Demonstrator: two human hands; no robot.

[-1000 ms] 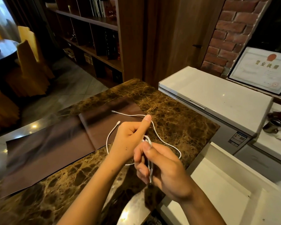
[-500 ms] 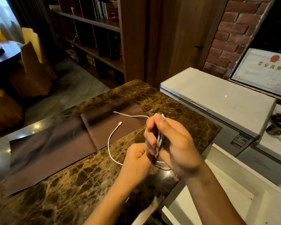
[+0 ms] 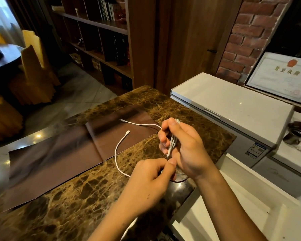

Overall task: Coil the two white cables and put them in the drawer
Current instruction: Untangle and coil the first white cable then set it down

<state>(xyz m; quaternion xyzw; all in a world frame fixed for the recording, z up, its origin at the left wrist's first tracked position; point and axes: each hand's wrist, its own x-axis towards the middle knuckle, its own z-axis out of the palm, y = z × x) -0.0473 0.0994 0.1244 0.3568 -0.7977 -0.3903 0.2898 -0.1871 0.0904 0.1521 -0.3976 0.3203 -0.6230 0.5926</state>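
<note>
My right hand grips a folded bundle of white cable, its loops sticking out above the fingers and a plug end pointing down. My left hand pinches the cable just below that plug. Loose white cable curves over the brown marble counter; one plug lies on the brown mat, and another strand runs across the mat to my right hand. I cannot tell which strands belong to which cable. The open white drawer is at the lower right.
A white chest-like appliance stands right of the counter, a framed certificate behind it. A bookshelf, a wooden door and a brick wall are at the back. A round table and yellow chairs stand far left.
My right hand rose with the cable bundle to above the left hand. My left hand dropped down and now pinches the cable beneath the bundle. The loose loop on the counter has got shorter.
</note>
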